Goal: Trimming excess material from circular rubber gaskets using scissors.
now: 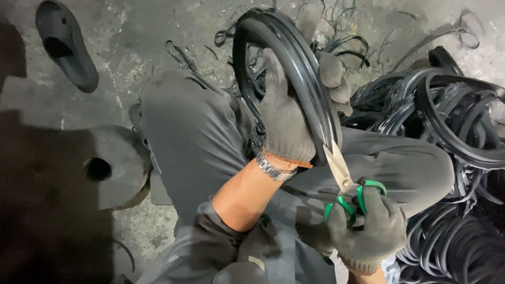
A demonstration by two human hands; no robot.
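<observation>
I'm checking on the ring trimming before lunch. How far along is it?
Done: thin black offcuts litter the floor beyond the knees. In hand: the left hand grips one black rubber ring while the right hand works green-handled scissors along its edge. Left: a big pile of rings alongside; trimmed or not, I can't tell.

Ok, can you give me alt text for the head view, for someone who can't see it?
A gloved left hand holds a black rubber ring upright over the person's lap, while the gloved right hand works green-handled scissors with their blades at its lower edge. A pile of black rings lies to the right on the concrete floor.
</observation>
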